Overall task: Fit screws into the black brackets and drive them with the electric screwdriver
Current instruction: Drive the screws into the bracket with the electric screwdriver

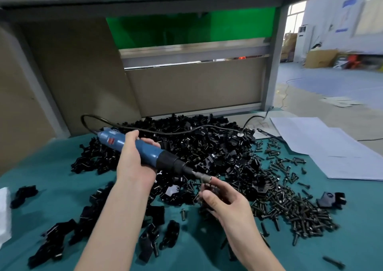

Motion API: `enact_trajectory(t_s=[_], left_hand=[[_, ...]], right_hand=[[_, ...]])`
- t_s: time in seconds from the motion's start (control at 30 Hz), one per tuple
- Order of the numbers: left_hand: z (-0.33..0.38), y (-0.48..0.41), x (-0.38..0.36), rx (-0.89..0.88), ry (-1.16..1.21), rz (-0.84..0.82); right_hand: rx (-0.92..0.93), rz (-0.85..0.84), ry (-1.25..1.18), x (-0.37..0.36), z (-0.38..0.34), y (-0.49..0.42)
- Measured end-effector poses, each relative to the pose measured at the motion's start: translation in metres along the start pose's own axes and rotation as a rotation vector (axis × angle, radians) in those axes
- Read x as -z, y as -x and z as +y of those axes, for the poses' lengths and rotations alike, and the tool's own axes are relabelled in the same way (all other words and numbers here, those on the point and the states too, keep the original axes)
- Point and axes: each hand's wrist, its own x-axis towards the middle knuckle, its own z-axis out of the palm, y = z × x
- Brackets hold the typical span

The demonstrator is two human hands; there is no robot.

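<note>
My left hand (132, 158) grips the blue electric screwdriver (149, 152) around its body, with its black nose and metal bit pointing down to the right. My right hand (223, 198) pinches a small dark part, a screw or bracket that I cannot tell apart, right at the bit tip (204, 180). A big heap of black brackets (196, 144) lies behind the tool. Dark screws (290, 200) are spread in a pile to the right. Several more brackets (62, 237) lie scattered at the near left.
The work surface is a green cloth (352, 229). The screwdriver's black cable (186, 129) loops over the bracket heap toward the back right. White paper sheets (331, 146) lie at the right edge. Grey and brown panels (83, 74) close the back. A lone bracket (331, 200) sits far right.
</note>
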Motion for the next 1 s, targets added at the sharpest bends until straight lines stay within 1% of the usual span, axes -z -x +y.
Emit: enact_trajectory(t_s=[0.1,0.17,0.33,0.6,0.73,1.0], left_hand=[[-0.011,-0.003,0.005,-0.115,-0.051,0.045],[-0.011,-0.01,0.01,-0.155,-0.018,0.092],[-0.012,-0.02,0.021,-0.129,0.029,0.144],[-0.021,-0.02,0.025,-0.102,0.0,0.177],[-0.024,-0.015,0.022,-0.111,-0.026,0.195],[-0.022,-0.011,0.021,-0.122,-0.021,0.134]], right_hand=[[0.04,0.043,0.095,0.001,0.001,-0.001],[0.059,0.036,0.142,0.001,0.001,-0.001],[0.064,0.051,0.19,-0.001,0.002,-0.003],[0.077,0.074,0.242,0.0,0.003,-0.004],[0.098,0.096,0.315,0.002,0.006,-0.004],[0.08,0.08,0.345,0.003,0.006,-0.004]])
